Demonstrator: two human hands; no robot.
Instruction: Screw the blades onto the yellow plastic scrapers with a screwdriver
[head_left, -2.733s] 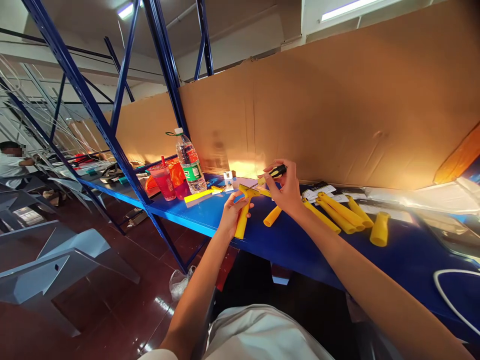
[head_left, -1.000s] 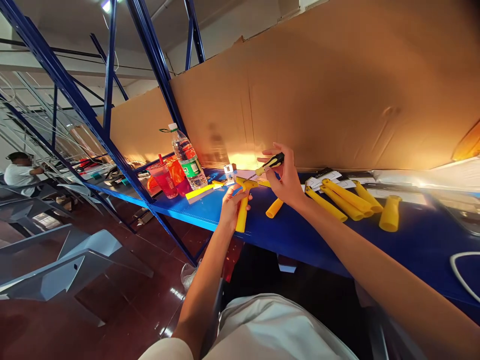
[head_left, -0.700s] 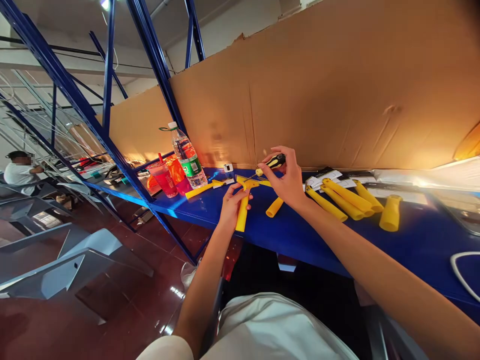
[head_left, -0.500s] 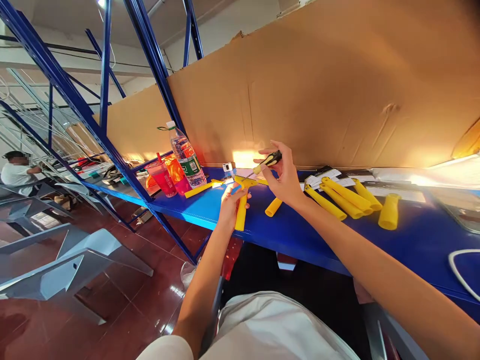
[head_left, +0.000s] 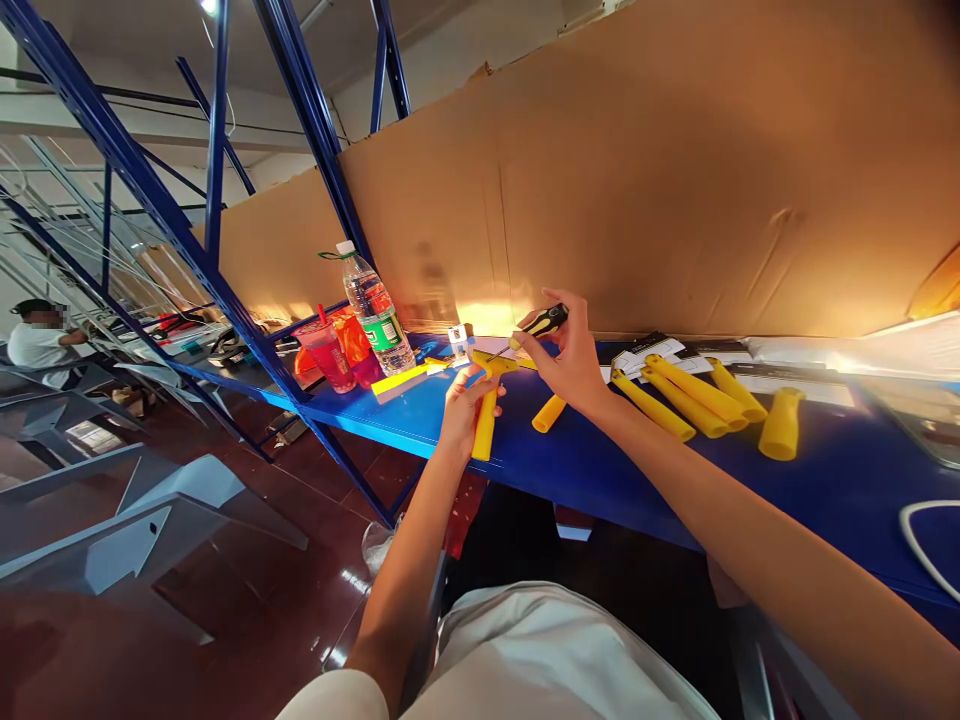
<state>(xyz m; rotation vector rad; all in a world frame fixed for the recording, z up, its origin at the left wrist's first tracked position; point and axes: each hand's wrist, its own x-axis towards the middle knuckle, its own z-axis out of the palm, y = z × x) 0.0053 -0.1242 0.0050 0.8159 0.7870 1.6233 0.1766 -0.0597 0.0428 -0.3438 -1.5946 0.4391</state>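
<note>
My left hand (head_left: 463, 408) is closed around a yellow plastic handle (head_left: 485, 425) with a wider crosspiece at its top, held up over the front of the blue shelf. In my right hand (head_left: 570, 355) is a screwdriver (head_left: 546, 320) with a black and yellow grip, pinched between the fingers. Its shaft slants down to the left, and the tip meets the top of the yellow handle; exactly where it sits is too small to make out. A loose yellow tube (head_left: 549, 413) lies on the shelf beneath my right hand.
Several yellow handles (head_left: 694, 395) lie to the right on printed cards. A water bottle (head_left: 382, 325), a red cup (head_left: 335, 358) and another yellow piece (head_left: 401, 382) are on the left. Cardboard (head_left: 637, 180) walls the back of the blue shelf (head_left: 615, 470). Another person (head_left: 45, 345) sits far left.
My right hand's fingers have drawn in closer around the screwdriver grip. The left hand and the yellow handle stay almost where they were; the whole view has shifted slightly.
</note>
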